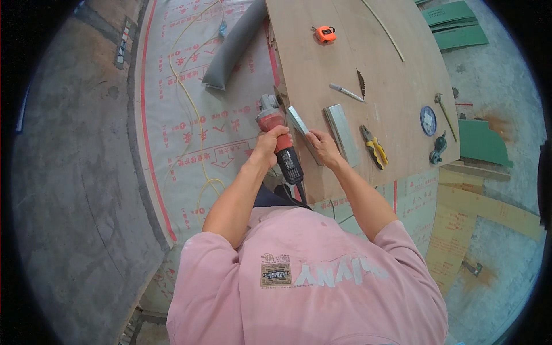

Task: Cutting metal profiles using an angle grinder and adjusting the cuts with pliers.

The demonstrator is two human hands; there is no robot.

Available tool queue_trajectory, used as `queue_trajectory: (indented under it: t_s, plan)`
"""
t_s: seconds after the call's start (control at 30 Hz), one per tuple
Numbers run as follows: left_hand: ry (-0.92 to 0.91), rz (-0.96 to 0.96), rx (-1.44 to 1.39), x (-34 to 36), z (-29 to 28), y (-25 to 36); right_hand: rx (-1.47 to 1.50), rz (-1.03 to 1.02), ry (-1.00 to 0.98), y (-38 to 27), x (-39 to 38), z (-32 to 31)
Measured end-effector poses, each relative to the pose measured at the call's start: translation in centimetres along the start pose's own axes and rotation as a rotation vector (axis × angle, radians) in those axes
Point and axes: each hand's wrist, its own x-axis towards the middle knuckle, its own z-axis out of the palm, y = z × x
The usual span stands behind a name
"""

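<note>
My left hand [267, 144] is closed around the red and black angle grinder [288, 161], whose silver head points away from me over the left edge of the plywood sheet [385, 80]. Just to its right, my right hand [325, 148] grips a narrow silver metal strip [299, 121], held slanting on the board beside the grinder. A stack of similar metal pieces [342, 132] lies right of that hand. Farther right are yellow-black pliers [377, 150]. A marker pen [345, 92] and a dark serrated blade [361, 83] lie above the stack.
On the board are an orange tape measure [325, 34], a blue round object [427, 119], a dark tool [438, 148] and thin sticks [382, 29]. Left are a grey roll [230, 52], yellow cable [201, 126] and printed floor sheeting [161, 98]. Green panels [483, 144] lie right.
</note>
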Motion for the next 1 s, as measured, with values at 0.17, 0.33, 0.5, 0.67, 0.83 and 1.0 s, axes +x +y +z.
queue_trajectory:
  t_s: [0.17,0.33,0.5,0.67,0.83,1.0]
  plan:
    - [-0.006,-0.028,0.082,0.2,0.2,0.2,0.004,0.034,-0.008,0.2,0.2,-0.2]
    - [-0.073,0.02,0.124,-1.8,2.2,1.0,0.027,-0.02,0.0,0.9,0.2,0.1]
    - [-0.01,0.15,-0.11,-0.6,2.1,-0.8,0.028,-0.031,-0.014,1.5,0.4,0.2]
    - [-0.014,0.121,-0.165,0.9,1.8,-1.9,0.061,0.015,-0.03,1.3,0.5,0.1]
    - [-0.047,0.099,-0.155,1.5,1.9,-2.6,0.089,-0.004,-0.032,2.0,0.6,0.2]
    - [-0.057,0.097,-0.161,1.6,1.7,-2.6,0.163,0.002,-0.049,2.0,0.5,0.4]
